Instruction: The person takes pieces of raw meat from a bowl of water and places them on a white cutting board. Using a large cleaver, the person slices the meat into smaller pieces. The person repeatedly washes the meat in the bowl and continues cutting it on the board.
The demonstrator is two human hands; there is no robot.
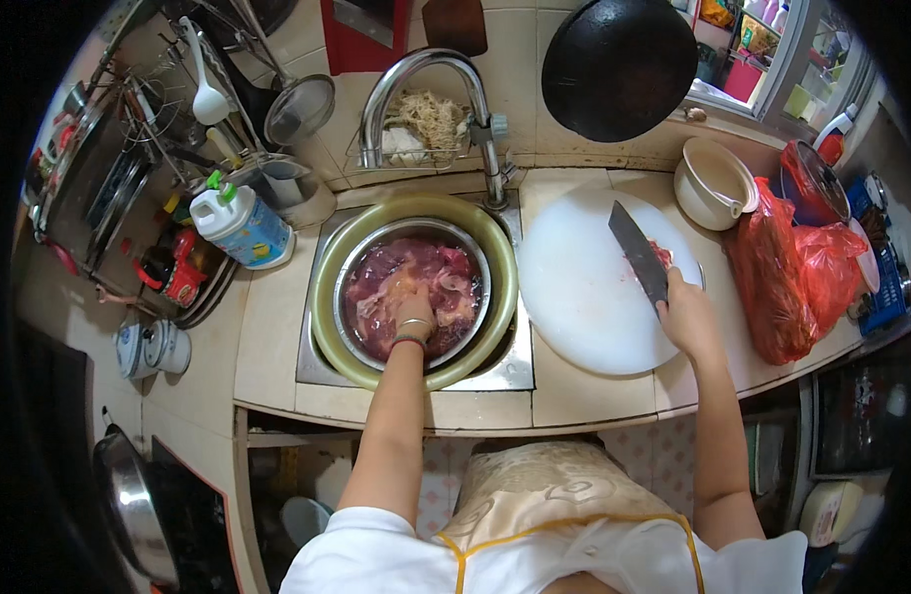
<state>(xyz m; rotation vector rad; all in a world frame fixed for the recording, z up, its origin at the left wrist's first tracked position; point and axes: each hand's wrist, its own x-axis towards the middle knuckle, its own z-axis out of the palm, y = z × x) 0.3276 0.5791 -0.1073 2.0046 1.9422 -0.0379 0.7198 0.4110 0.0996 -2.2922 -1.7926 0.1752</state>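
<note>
My left hand (413, 312) reaches down into a metal bowl (340, 286) of raw meat (385, 260) in reddish water. Its fingers are under the surface, so whether they grip a piece is hidden. The metal bowl stands inside a larger yellow-green basin (506, 275), set over the sink (323, 371). In my right hand (686, 312) is the handle of a cleaver (637, 249), its blade lying slantwise over a round white cutting board (582, 289). A small scrap of raw meat (660, 252) shows beside the blade's right edge.
A chrome faucet (487, 148) arches over the basin's back. Right of the board sit a cream pot (712, 182) and red plastic bags (778, 282). A cleaner jug (244, 226) stands to the left. A black wok (619, 70) hangs on the wall.
</note>
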